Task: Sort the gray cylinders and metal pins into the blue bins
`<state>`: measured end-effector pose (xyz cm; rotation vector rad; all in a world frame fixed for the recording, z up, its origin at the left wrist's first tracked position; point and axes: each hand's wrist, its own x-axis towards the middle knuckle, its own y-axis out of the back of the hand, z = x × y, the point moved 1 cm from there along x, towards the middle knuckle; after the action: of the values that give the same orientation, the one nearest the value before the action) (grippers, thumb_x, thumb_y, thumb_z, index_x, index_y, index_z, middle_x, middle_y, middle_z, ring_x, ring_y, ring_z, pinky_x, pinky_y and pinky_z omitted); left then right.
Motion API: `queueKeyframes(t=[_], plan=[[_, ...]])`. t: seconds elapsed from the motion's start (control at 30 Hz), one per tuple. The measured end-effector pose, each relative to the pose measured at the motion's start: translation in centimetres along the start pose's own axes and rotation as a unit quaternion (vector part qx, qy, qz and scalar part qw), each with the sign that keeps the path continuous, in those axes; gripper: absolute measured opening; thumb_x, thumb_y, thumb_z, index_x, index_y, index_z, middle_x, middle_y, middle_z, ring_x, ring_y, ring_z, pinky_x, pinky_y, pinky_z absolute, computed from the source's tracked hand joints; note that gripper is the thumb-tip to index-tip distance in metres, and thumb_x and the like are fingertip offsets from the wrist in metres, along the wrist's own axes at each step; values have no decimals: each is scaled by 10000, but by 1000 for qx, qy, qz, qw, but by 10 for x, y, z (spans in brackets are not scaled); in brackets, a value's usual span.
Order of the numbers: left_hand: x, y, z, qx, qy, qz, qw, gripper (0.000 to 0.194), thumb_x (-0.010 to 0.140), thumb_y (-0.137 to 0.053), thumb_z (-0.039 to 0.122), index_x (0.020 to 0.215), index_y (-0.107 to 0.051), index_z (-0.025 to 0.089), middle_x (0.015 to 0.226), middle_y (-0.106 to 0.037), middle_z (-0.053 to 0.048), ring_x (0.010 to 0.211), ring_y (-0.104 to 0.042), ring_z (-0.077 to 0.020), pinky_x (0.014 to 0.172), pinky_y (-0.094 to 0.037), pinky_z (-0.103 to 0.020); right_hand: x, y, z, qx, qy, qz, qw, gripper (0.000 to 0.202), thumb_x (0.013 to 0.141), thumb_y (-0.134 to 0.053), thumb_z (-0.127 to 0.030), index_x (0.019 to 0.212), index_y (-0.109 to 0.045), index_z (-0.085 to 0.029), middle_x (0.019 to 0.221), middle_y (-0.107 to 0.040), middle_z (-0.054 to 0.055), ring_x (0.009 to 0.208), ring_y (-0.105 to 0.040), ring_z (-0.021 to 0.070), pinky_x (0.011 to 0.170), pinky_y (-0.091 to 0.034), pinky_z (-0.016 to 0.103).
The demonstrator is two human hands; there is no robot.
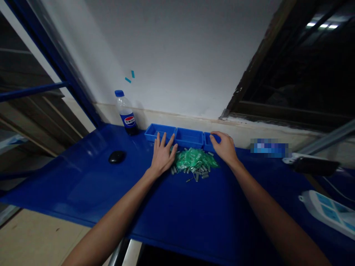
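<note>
My left hand [163, 154] is open, its fingers spread over the front of the left blue tray [160, 139] and the left edge of a pile of green and clear packets [194, 158]. Several small metal cylinders [204, 176] lie loose at the front of the pile. My right hand [224, 146] is at the right blue tray [206, 143], thumb and forefinger curved over it with a gap between them; nothing shows in it. The middle blue tray [189, 137] stands between the other two.
A cola bottle [129, 119] stands at the back left, with a black mouse [117, 157] before it. To the right are a dark phone-like object [316, 166] on a white holder and a white box [330, 210]. The wall [172, 55] rises behind the trays.
</note>
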<state>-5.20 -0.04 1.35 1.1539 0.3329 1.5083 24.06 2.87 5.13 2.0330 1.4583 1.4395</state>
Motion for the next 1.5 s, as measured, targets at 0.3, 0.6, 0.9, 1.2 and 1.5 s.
queueKeyframes(t=[0.3, 0.6, 0.9, 1.2, 1.5], plan=[[2, -16, 5, -11, -19, -37, 999, 693, 1045, -412, 593, 1595, -448, 173, 1697, -351, -125, 1630, 60, -392, 1299, -149, -671, -38, -16, 30, -11, 35, -79, 996, 353, 1039, -524, -457, 1168, -784, -256, 1269, -782, 88, 1368, -554, 361, 1139, -350, 634], [12, -13, 13, -14, -35, -53, 998, 652, 1066, -355, 590, 1472, -566, 126, 1605, -481, -156, 1622, -163, -341, 1320, -182, -587, -40, 14, 33, 110, 14, 29, 993, 342, 1023, -528, -424, 1187, -769, -246, 1253, -772, 100, 1258, -653, 277, 1124, -465, 474], [22, -3, 24, 29, -71, -32, 997, 576, 1096, -291, 532, 1331, -656, 153, 1383, -668, -139, 1440, -501, -279, 1326, -171, -562, -62, 19, 18, 106, 2, 125, 986, 300, 996, -534, -361, 1144, -755, -224, 1166, -782, 114, 1125, -689, 287, 1040, -518, 469], [15, 2, 33, 40, -40, 39, 998, 462, 1057, -448, 474, 1347, -664, 187, 1455, -573, -166, 1426, -420, -364, 1219, -365, -576, -83, 9, 12, 63, 80, 100, 990, 250, 973, -541, -273, 1111, -745, -235, 1163, -778, 113, 1136, -684, 302, 1051, -512, 506], [8, 5, 30, -6, -91, 6, 996, 347, 1056, -457, 351, 1247, -701, 193, 1306, -642, -139, 1271, -566, -293, 1155, -463, -471, -85, 3, 1, 76, 111, 26, 991, 236, 991, -529, -285, 1050, -753, -240, 1065, -791, 97, 1043, -689, 293, 983, -525, 478]])
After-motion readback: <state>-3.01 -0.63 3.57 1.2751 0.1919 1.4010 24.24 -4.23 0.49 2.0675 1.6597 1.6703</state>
